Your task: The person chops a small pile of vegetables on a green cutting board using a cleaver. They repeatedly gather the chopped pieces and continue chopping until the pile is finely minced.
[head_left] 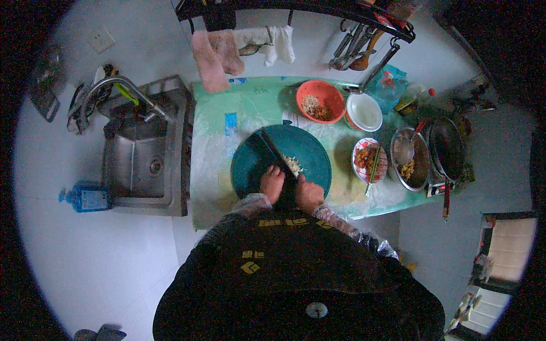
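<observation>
My right hand (310,194) is closed around the handle end of a kitchen knife (275,149), whose dark blade slants away to the upper left. The knife rests over a round green cutting board (313,145). Pale chopped food (292,165) lies in a small heap along the right side of the blade. My left hand (272,184) is at the near part of the board, left of the knife, with its fingers curled; whether anything is under them is hidden. Clear plastic sleeves cover both forearms.
Right of the board are a red bowl (303,87) with chopped food, a white container (364,113), a patterned bowl (355,168) with chopsticks (375,164), a metal bowl (422,181) with a strainer (402,152), and a pan (445,149). A steel sink (147,187) stands left.
</observation>
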### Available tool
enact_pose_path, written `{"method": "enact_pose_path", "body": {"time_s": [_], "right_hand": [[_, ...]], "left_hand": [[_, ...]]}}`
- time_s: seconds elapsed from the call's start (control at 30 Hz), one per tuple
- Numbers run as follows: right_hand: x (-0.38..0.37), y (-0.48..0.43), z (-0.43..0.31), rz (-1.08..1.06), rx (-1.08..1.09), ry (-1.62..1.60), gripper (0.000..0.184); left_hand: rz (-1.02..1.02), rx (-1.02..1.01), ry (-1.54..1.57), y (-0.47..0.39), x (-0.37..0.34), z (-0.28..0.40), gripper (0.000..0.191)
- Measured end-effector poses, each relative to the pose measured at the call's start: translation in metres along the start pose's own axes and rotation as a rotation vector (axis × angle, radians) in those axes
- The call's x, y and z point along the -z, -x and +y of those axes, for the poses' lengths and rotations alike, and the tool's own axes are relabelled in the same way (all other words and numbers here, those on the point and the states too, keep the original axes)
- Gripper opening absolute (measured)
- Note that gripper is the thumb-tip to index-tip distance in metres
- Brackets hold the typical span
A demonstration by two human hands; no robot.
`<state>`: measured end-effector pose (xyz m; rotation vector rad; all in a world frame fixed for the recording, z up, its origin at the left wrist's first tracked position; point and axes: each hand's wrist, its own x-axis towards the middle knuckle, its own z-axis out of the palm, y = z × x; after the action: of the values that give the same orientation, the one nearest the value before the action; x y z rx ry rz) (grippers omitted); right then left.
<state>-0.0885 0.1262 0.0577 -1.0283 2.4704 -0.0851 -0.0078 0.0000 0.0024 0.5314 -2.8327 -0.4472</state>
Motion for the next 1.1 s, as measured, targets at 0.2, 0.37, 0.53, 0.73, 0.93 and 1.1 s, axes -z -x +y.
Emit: {"method": "enact_pose_path", "body": {"time_s": [0.2, 0.37, 0.53, 0.73, 0.93, 1.1], "right_hand": [[0.016, -0.001, -0.011, 0.035, -0.064, -0.058, 0.031], [0.014, 0.006, 0.001, 0.147, 0.063, -0.080, 0.030], [0.020, 0.018, 0.006, 0.163, 0.069, -0.150, 0.025], [0.021, 0.028, 0.011, 0.172, 0.106, -0.149, 0.024], [0.019, 0.024, 0.010, 0.165, 0.131, -0.104, 0.025], [0.010, 0.014, -0.007, 0.097, 0.000, 0.079, 0.028]], "left_hand": [[0.000, 0.001, -0.030, 0.001, 0.009, 0.008, 0.011], [-0.112, 0.111, 0.043, 0.000, 0.013, 0.012, 0.017], [-0.084, 0.101, 0.095, 0.000, 0.013, 0.009, 0.020], [-0.110, 0.072, 0.084, -0.002, 0.019, 0.008, 0.018], [-0.020, -0.004, 0.038, 0.000, 0.018, 0.005, 0.015], [0.007, 0.022, 0.007, 0.002, 0.005, 0.002, 0.010]]}}
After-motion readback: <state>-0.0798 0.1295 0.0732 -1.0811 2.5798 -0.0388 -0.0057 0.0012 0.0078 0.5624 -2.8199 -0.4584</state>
